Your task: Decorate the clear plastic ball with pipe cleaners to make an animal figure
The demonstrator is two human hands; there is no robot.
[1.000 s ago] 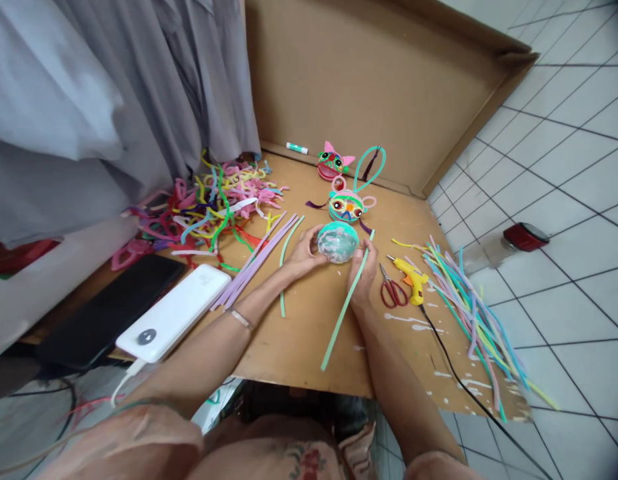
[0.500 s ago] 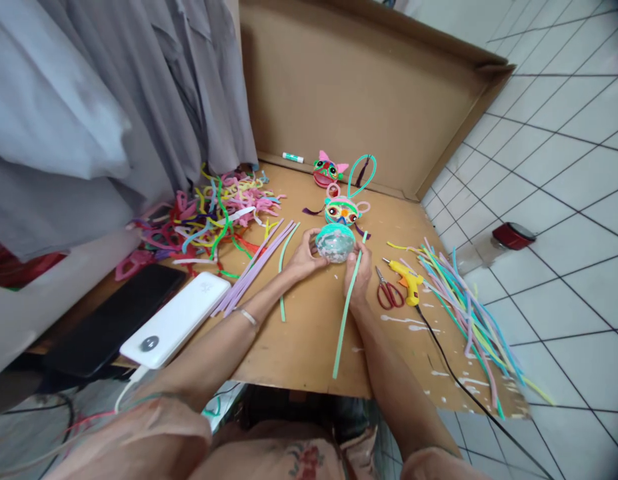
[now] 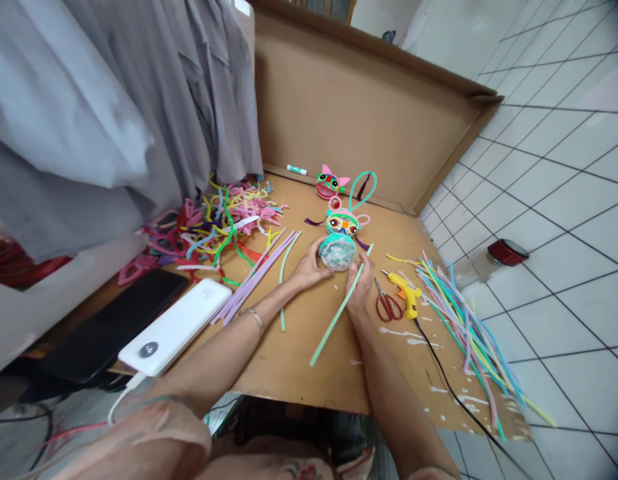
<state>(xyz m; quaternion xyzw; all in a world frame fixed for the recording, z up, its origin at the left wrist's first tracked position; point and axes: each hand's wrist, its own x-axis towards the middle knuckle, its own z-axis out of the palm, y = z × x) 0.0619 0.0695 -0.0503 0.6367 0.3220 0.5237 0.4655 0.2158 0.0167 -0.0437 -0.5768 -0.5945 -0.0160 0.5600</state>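
Between my hands is a clear round ball (image 3: 337, 256) with a turquoise band of pipe cleaner around its top. My left hand (image 3: 311, 268) grips its left side, fingers curled around it. My right hand (image 3: 361, 285) is closed on a light green pipe cleaner (image 3: 333, 325), which slants down toward the table's front edge; these fingers also lie at the ball's right side. Just behind the ball sits a decorated animal head (image 3: 341, 221) with pink ring ears and a turquoise loop (image 3: 363, 189). Another light green pipe cleaner (image 3: 281, 280) lies left of my left hand.
Red-handled scissors (image 3: 389, 307) and a yellow glue gun (image 3: 409, 297) lie to the right, near loose pipe cleaners (image 3: 463, 327). Leftward are lilac pipe cleaners (image 3: 261, 280), a tangled pile (image 3: 233, 220), a white power bank (image 3: 176, 327) and a black phone (image 3: 116, 323). Cardboard (image 3: 359, 113) stands behind.
The light green pipe cleaner in my right hand has swung its lower end to the left. The ball has turned slightly in my hands. The camera view has tilted up a little.
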